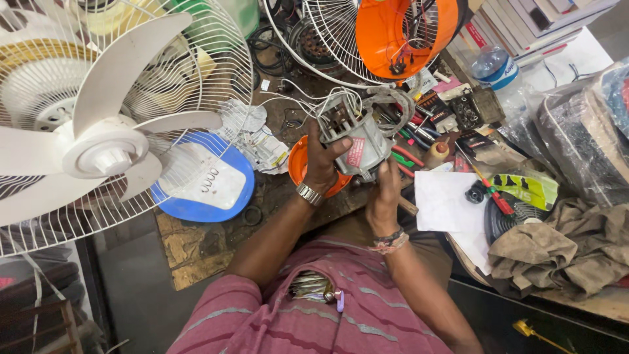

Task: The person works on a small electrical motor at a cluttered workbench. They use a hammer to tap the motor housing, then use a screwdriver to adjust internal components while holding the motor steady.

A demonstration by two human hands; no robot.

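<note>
A grey metal fan motor point(357, 137) with white wires at its top and a red label on its side is held over the cluttered workbench. My left hand point(321, 160), with a metal watch on the wrist, grips the motor's left side. From below, my right hand point(385, 193), wearing thread bracelets, supports and clasps the motor's lower right end. Just under the motor lies an orange round cover point(298, 164), partly hidden by my left hand.
A large white fan point(111, 131) in its wire guard fills the left, with a blue and white base point(209, 183) under it. An orange housing point(400, 33), wire guard, tools, a plastic bottle point(498, 69), white paper point(442, 200), cloth point(563, 249) and bags crowd the bench.
</note>
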